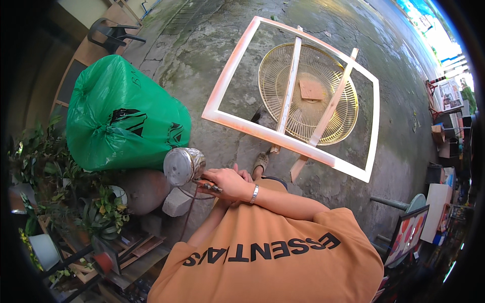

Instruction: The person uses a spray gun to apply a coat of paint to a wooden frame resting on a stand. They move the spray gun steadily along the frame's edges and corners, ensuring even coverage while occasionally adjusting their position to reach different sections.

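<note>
A paint spray gun (208,187) lies tilted in front of my waist, its round metal cup (179,167) facing left. Against the gun's body, my right hand (229,182), with a silver watch at the wrist, has its fingers closed. My left forearm passes beneath the right wrist. Some fingertips of my left hand (245,175) show just beyond the right hand; most of that hand is hidden, so its grip cannot be made out. A thin hose (190,214) hangs below the gun.
Ahead on the concrete, a white-and-reddish rectangular frame (233,123) rests on two wooden strips over a round fan grille (273,70). A stuffed green bag (151,108) stands left, above potted plants (93,212). A grey block (177,203) sits under the cup. A dark chair (112,34) stands far left.
</note>
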